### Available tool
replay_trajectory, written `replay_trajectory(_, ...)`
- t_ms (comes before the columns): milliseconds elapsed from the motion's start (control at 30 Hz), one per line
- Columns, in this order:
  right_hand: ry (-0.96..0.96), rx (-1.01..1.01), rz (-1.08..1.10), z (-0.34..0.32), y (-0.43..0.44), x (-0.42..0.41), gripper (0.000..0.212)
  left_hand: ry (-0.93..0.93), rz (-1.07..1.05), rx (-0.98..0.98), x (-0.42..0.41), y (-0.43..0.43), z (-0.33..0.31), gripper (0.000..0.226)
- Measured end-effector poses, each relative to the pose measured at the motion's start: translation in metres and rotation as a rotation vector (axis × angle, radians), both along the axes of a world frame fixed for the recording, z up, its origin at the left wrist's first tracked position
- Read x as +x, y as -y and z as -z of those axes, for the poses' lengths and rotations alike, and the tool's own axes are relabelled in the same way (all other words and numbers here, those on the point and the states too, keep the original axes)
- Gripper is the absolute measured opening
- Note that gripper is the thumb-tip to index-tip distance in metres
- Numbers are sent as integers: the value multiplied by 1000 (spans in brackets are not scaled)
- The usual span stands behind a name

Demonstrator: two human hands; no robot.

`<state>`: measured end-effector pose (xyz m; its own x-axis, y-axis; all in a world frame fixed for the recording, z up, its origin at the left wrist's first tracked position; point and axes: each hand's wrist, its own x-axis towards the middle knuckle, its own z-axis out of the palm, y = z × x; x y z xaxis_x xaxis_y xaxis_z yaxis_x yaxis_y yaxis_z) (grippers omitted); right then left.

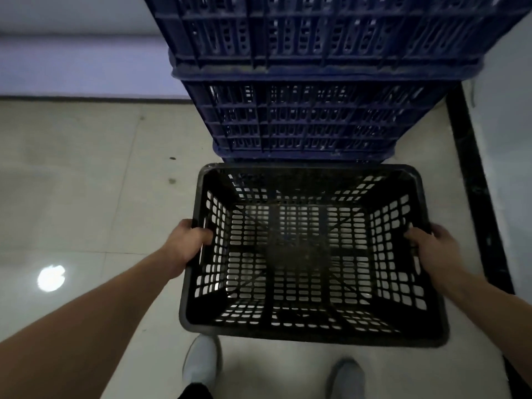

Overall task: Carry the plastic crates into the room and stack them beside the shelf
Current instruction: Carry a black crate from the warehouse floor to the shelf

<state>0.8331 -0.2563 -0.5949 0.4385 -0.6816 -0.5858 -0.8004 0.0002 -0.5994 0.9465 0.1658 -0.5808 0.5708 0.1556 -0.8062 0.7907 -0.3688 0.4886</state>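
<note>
An empty black plastic crate [311,334] with slotted walls and floor hangs in front of me above the tiled floor. My left hand [187,244] grips its left rim, fingers curled inside. My right hand [431,246] grips the right rim the same way. Directly beyond the black crate stands a stack of blue plastic crates [305,122], one on another, the upper one [331,33] running out of the top of the view. The black crate's far edge is close to the foot of the blue stack.
The pale tiled floor [86,182] spreads to the left, with a light reflection on it. A white wall [72,53] is behind, and a black strip [478,197] runs along the right beside another white surface. My two shoes [201,367] are below the crate.
</note>
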Motion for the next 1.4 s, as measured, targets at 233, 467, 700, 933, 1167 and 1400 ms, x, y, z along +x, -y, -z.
replay_trajectory(233, -51, 65, -49, 51, -1, 7, 65, -28, 48, -25, -2, 5, 41, 70)
replay_trajectory(467, -116, 62, -105, 51, 0, 7, 64, -69, 90, -66, 3, 3, 42, 70)
replay_trajectory(700, -190, 80, -153, 46, 2, 11, 62, -117, 103, -117, 7, 5, 29, 69)
replay_trajectory(933, -208, -92, -405, 3, -22, 12, 98, 16, 227, 3, -2, 1, -15, 103)
replay_trajectory(1167, -125, -243, -788, -108, -83, 17, 122, 114, 420, 134, -28, -34, -132, 112)
replay_trajectory(1400, -35, -263, -1081, -229, -145, 26, 110, 224, 417, 239, -63, -96, -263, 95)
